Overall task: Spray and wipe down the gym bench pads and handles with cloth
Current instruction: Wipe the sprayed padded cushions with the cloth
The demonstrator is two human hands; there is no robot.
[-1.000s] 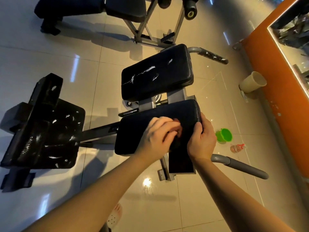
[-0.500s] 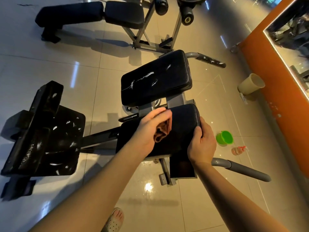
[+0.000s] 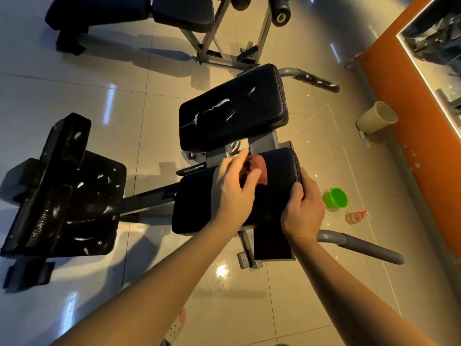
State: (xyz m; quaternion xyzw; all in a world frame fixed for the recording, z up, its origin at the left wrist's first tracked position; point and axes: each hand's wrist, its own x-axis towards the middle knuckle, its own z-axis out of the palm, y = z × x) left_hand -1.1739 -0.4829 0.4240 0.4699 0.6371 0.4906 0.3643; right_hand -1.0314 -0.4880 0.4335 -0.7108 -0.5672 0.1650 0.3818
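Brown cloth [image 3: 259, 167] held by left hand [image 3: 234, 193] | right hand [image 3: 303, 211] grips pad [image 3: 194, 203] edge

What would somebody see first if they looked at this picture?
In the middle, the left hand holds a brown cloth on the near pad, while the right hand grips that pad's right edge. Just beyond, the far pad catches the eye with white streaks across its black top. A bright green cup sits on the floor to the right.
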